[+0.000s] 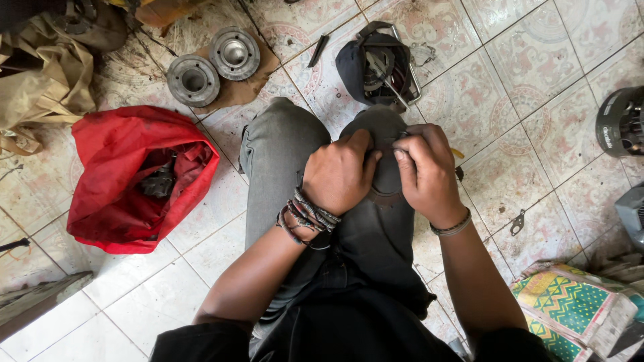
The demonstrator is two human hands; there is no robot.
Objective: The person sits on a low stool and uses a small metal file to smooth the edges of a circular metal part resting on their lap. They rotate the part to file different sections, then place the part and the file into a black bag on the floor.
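Left hand (339, 173) and right hand (424, 173), fingers pinched together on a small part (388, 145) over the knee; part too hidden to identify. At 9 o'clock: red bag (127, 175) holding a dark metal piece (158, 182). At 12 o'clock: dark pouch (376, 64) containing tools. At 11 o'clock: two round metal housings (213, 64).

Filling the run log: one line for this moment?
left hand: closed on small part, over knee | right hand: pinching same part | red bag: on floor

A: What do we see at centre?
B: Our left hand (339, 173) and right hand (422, 171) meet over the grey-trousered knee (386, 127), fingers (402, 153) pinching something small, hidden from us.
A: And around?
B: A red bag (127, 174) and two metal discs (213, 64) on the tiled floor (537, 87).
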